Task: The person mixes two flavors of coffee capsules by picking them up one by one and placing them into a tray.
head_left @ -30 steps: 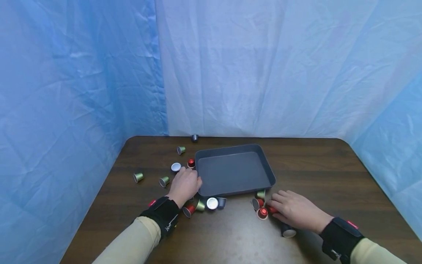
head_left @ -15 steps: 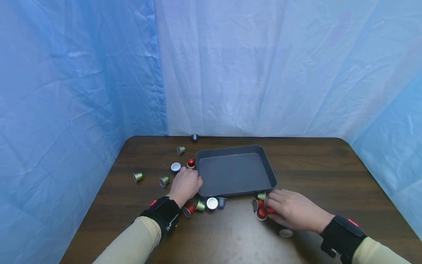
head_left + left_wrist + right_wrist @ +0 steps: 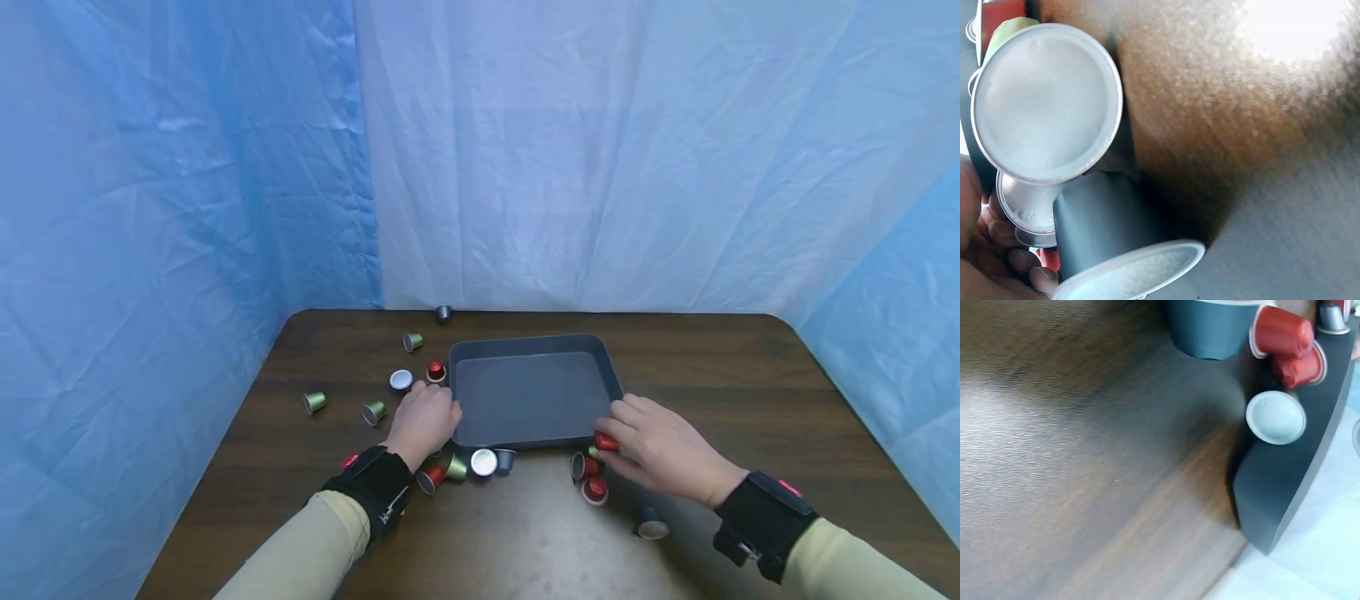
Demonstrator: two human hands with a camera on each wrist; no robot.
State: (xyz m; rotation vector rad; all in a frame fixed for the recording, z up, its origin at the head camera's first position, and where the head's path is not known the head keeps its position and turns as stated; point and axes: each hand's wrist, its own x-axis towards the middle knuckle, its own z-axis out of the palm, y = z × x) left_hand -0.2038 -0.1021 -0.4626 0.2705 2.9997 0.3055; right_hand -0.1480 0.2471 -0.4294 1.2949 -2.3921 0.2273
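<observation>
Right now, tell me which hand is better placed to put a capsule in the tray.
Probably the right hand: it pinches a red capsule by the near right corner of the tray. The left hand is at its left side, its grip unclear.

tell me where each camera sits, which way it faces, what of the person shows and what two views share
Head: worn on the head, looking forward and down at the table, tray and capsules; left hand, right hand, wristbands and sleeves show.
Left wrist: on that wrist, looking closely at capsules over the table; fingers show at lower left.
Right wrist: on that wrist, looking across the table at capsules and the tray; no hands plainly show.
Head and right wrist share red capsules and the tray.
</observation>
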